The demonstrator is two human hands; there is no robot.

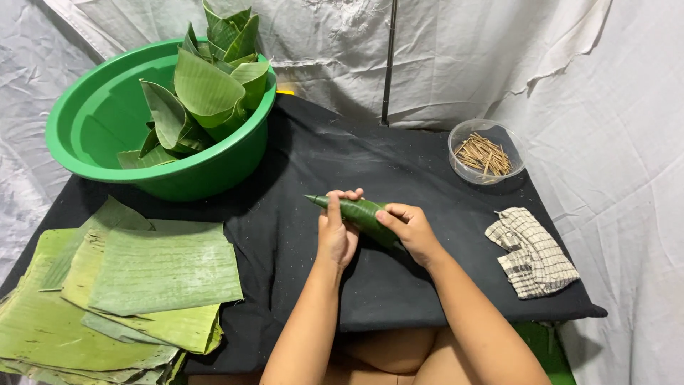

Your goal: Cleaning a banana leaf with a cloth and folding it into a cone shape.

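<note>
While both my hands, left (336, 232) and right (407, 227), clasp the leaf cone (358, 212), I'd roll it snugly, keeping its tip tight.

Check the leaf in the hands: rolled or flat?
Rolled. The leaf forms a tight cone with its tip pointing left, held by the left hand and right hand.

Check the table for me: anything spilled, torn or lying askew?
Nothing stands out. Both hands, left hand and right hand, hold a rolled banana-leaf cone. Finished cones sit in the green basin; flat leaves are stacked, sticks stay in their clear bowl.
</note>
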